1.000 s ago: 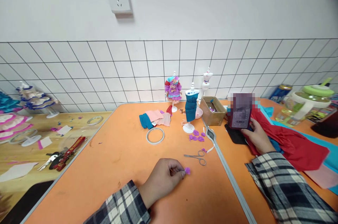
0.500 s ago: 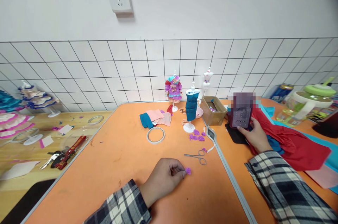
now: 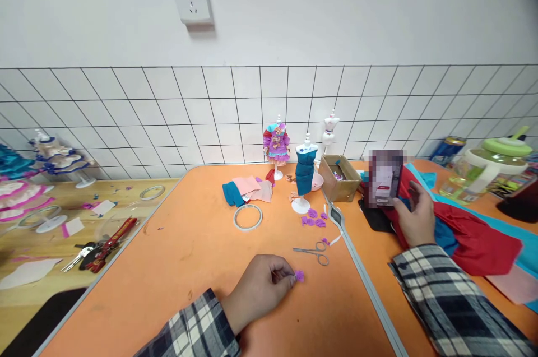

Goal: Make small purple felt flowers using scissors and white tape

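My left hand (image 3: 265,290) rests low over the orange mat (image 3: 189,256), thumb and fingertips pinched on a small gathered piece of purple fabric (image 3: 299,276). A pair of scissors (image 3: 315,252) lies just beyond it. Several similar purple pieces (image 3: 312,213) are by the white base of a mini dress form (image 3: 305,169) wrapped in teal fabric. My right hand (image 3: 416,216) is at the lower right of an upright smartphone (image 3: 384,180), fingers raised and apart. Its thumb is at the screen's lower edge; whether it touches is unclear. Part of the phone is pixelated.
An open cardboard box (image 3: 339,179) stands beside two more dress forms at the back. A grey zipper (image 3: 365,273) runs down the mat's right. Red fabric (image 3: 474,239) and a green-lidded jug (image 3: 483,169) lie right; keys (image 3: 79,256) and a tape roll (image 3: 247,217) are left.
My right hand has shifted slightly right, its fingers lifting off the phone's side and spreading. The phone's screen shows different content. My left hand keeps its pinch in nearly the same place.
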Tool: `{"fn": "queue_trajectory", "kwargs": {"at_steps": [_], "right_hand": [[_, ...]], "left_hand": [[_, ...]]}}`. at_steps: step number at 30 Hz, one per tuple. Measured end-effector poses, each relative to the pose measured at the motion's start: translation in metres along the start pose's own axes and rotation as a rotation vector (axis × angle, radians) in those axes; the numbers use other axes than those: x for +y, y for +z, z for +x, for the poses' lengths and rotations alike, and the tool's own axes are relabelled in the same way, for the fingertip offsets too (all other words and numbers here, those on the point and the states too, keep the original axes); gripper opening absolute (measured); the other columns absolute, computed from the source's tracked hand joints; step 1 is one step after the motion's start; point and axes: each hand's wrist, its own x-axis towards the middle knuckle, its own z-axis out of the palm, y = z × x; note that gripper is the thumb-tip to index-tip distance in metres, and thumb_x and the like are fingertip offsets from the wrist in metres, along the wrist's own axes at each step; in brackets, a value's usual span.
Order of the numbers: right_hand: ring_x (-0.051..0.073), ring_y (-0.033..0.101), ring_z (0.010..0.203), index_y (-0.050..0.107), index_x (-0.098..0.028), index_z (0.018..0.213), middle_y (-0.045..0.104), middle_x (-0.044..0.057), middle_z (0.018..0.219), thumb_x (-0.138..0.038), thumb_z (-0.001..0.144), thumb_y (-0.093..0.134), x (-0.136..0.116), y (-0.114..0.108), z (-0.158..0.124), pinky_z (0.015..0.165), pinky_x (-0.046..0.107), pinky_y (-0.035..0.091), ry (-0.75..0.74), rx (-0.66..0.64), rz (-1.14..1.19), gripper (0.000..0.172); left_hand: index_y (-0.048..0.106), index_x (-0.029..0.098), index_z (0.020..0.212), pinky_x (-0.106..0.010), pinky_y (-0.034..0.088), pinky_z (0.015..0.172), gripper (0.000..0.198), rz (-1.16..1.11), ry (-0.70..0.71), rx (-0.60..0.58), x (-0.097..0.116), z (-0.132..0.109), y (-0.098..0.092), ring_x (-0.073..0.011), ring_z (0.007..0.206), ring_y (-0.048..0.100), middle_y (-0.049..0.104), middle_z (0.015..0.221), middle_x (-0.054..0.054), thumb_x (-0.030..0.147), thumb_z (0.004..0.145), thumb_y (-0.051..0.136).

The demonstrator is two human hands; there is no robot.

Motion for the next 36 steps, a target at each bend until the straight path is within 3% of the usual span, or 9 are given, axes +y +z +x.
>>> {"fn": "queue_trajectory", "kwargs": {"at_steps": [4, 7, 14, 19, 25, 27, 31, 33, 36], "right_hand": [[0.034, 0.023, 0.138, 0.047, -0.016, 0.133, 0.029, 0.016, 0.149, -0.04, 0.086, 0.046, -0.035, -0.009, -0.005, 0.11, 0.052, 0.021, -0.228, 0.108, -0.275, 0.053], [0.037, 0.011, 0.14, 0.043, -0.019, 0.138, 0.013, 0.012, 0.155, -0.042, 0.087, 0.046, -0.055, -0.008, -0.01, 0.108, 0.06, 0.016, -0.212, 0.096, -0.399, 0.056], [0.038, 0.006, 0.141, 0.041, -0.024, 0.14, 0.011, 0.012, 0.156, -0.046, 0.092, 0.034, -0.064, -0.001, -0.008, 0.103, 0.067, 0.013, -0.092, 0.023, -0.5, 0.053], [0.036, 0.006, 0.141, 0.032, -0.021, 0.145, 0.012, 0.014, 0.156, -0.051, 0.092, 0.032, -0.069, -0.004, -0.008, 0.105, 0.063, 0.012, -0.103, 0.065, -0.487, 0.061], [0.038, 0.004, 0.141, 0.04, -0.024, 0.141, 0.012, 0.013, 0.156, -0.049, 0.094, 0.026, -0.065, 0.006, -0.001, 0.102, 0.066, 0.015, -0.056, 0.002, -0.501, 0.055], [0.039, 0.005, 0.141, 0.036, -0.024, 0.143, 0.011, 0.013, 0.156, -0.049, 0.094, 0.027, -0.061, 0.006, 0.002, 0.101, 0.068, 0.014, -0.055, 0.015, -0.48, 0.056], [0.04, 0.013, 0.138, 0.03, -0.02, 0.145, 0.012, 0.015, 0.155, -0.048, 0.09, 0.036, -0.059, 0.0, -0.006, 0.101, 0.065, 0.019, -0.14, 0.186, -0.319, 0.062], [0.038, 0.024, 0.134, 0.035, -0.02, 0.141, 0.024, 0.016, 0.151, -0.044, 0.09, 0.037, -0.066, 0.0, -0.021, 0.101, 0.061, 0.024, -0.235, 0.226, -0.191, 0.056], [0.032, 0.045, 0.118, 0.043, -0.021, 0.129, 0.051, 0.015, 0.126, -0.037, 0.089, 0.04, -0.091, 0.01, -0.056, 0.098, 0.054, 0.032, -0.401, 0.077, 0.027, 0.043]], "left_hand": [[0.071, 0.012, 0.072, -0.02, 0.035, 0.053, 0.029, 0.0, -0.003, 0.002, -0.001, 0.0, 0.0, -0.0108, 0.056, 0.047, 0.063, 0.062, -0.002, 0.036, 0.079, 0.058], [0.07, 0.012, 0.071, -0.02, 0.035, 0.053, 0.029, -0.003, 0.008, 0.006, -0.002, 0.0, 0.0, -0.0105, 0.056, 0.046, 0.061, 0.061, -0.001, 0.037, 0.079, 0.058], [0.07, 0.012, 0.07, -0.02, 0.033, 0.052, 0.029, 0.0, -0.005, 0.002, -0.001, 0.0, 0.0, -0.0102, 0.054, 0.043, 0.059, 0.059, 0.0, 0.038, 0.079, 0.058], [0.071, 0.013, 0.072, -0.02, 0.035, 0.054, 0.027, -0.01, 0.006, 0.043, -0.006, 0.004, 0.001, -0.0111, 0.056, 0.047, 0.063, 0.062, -0.002, 0.036, 0.078, 0.059], [0.072, 0.012, 0.073, -0.021, 0.037, 0.055, 0.026, -0.027, -0.01, 0.072, -0.013, 0.007, 0.004, -0.0123, 0.058, 0.05, 0.066, 0.065, -0.003, 0.034, 0.078, 0.058], [0.072, 0.013, 0.073, -0.022, 0.038, 0.055, 0.025, -0.006, -0.003, 0.077, -0.016, 0.007, 0.005, -0.0127, 0.059, 0.052, 0.067, 0.066, -0.003, 0.034, 0.078, 0.058], [0.072, 0.015, 0.076, -0.022, 0.04, 0.058, 0.025, 0.008, 0.004, 0.136, -0.024, 0.011, 0.003, -0.0147, 0.063, 0.056, 0.068, 0.069, -0.004, 0.035, 0.078, 0.058], [0.071, 0.015, 0.075, -0.022, 0.042, 0.059, 0.023, 0.021, 0.01, 0.174, -0.027, 0.016, -0.001, -0.016, 0.066, 0.059, 0.069, 0.071, -0.005, 0.034, 0.078, 0.058], [0.07, 0.016, 0.074, -0.024, 0.044, 0.061, 0.024, 0.061, 0.06, 0.274, -0.028, 0.024, -0.009, -0.0172, 0.067, 0.06, 0.069, 0.071, -0.005, 0.032, 0.081, 0.054]]}}
